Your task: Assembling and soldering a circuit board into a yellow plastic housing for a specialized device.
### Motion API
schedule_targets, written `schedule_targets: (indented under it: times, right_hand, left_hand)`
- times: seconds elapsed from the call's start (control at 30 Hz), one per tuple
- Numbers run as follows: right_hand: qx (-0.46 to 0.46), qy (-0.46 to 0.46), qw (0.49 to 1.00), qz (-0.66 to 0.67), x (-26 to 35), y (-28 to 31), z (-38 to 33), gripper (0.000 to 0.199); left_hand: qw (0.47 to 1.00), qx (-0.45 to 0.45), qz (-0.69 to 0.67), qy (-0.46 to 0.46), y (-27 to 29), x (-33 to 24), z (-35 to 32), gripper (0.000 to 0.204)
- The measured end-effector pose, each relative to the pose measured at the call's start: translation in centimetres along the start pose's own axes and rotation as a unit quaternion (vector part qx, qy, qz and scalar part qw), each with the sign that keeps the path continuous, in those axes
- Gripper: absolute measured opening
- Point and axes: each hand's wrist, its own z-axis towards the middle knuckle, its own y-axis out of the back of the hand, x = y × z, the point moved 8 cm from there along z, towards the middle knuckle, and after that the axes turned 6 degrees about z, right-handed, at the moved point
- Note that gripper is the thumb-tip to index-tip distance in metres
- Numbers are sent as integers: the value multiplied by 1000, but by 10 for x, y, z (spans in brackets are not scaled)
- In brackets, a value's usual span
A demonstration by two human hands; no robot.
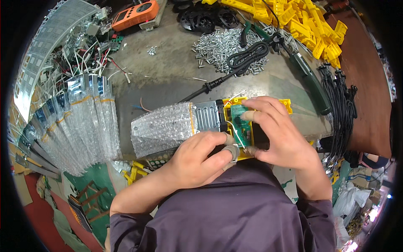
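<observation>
A yellow plastic housing (286,106) lies in front of me, joined end to end with a silver metal blade (206,116) partly sleeved in bubble wrap (161,126). Inside the housing sits a green circuit board (236,110), with a white wire (236,133) crossing it. My right hand (279,136) spans the board, fingers at its far edge and thumb at the near edge. My left hand (201,157) is closed in a pinch at the housing's near left side, its fingertips wrapped in pale covers. What it pinches is hidden.
Wrapped blades (90,126) fan out at left, below a heap of wired boards (94,50). Farther back lie an orange meter (136,16), a screw pile (210,46) and yellow housings (289,21). A dark green corded tool (310,84) and black cables (342,105) lie at right.
</observation>
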Motion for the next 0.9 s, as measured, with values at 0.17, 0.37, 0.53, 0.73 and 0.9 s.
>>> schedule_targets:
  times: [0.17,0.37,0.53,0.73,0.9]
  right_hand:
    - [54,25,998,-35,13,3,11,63]
    - [61,34,996,-59,21,4,17,58]
    - [83,17,996,-42,19,5,19,60]
    - [19,-10,999,44,-2,35,17,55]
    - [-20,-6,994,110,-19,44,39,43]
  left_hand:
    - [1000,-16,-16,-13,-3,1,-6,26]
    - [999,-43,-15,-18,-4,4,-11,26]
    - [999,-9,-51,7,-4,10,-13,34]
    - [993,13,76,86,45,24,30,41]
    - [963,60,234,120,59,97,63,35]
